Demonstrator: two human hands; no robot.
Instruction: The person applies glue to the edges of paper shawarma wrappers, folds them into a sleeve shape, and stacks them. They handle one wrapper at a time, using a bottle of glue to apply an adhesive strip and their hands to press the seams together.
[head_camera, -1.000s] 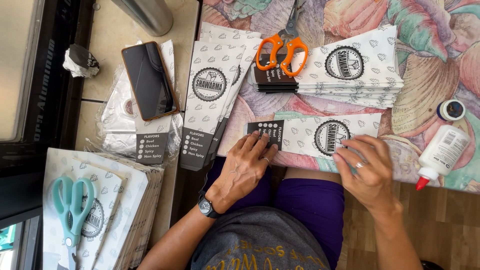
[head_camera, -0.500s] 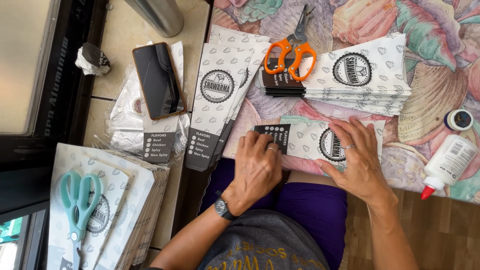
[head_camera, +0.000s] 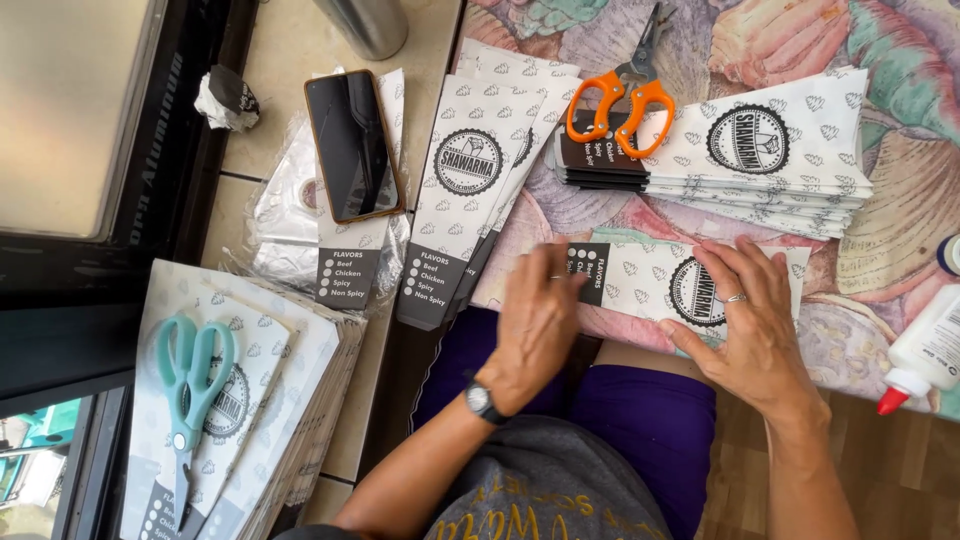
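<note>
Both hands, left hand (head_camera: 537, 322) and right hand (head_camera: 752, 318), lie flat, fingers spread, on the printed paper sleeve (head_camera: 650, 283) at the worktop (head_camera: 900, 215) edge; best pressed evenly along the fold.

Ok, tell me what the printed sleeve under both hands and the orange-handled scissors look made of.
Flat white printed sleeve under the left hand and right hand: probably matte paper, thin, creased flat, no gloss. Orange-handled scissors: handles look like smooth moulded plastic, blades grey, likely metal.

Matt printed paper sleeve (head_camera: 690, 285), glossy orange plastic scissor handles (head_camera: 620, 110)
</note>
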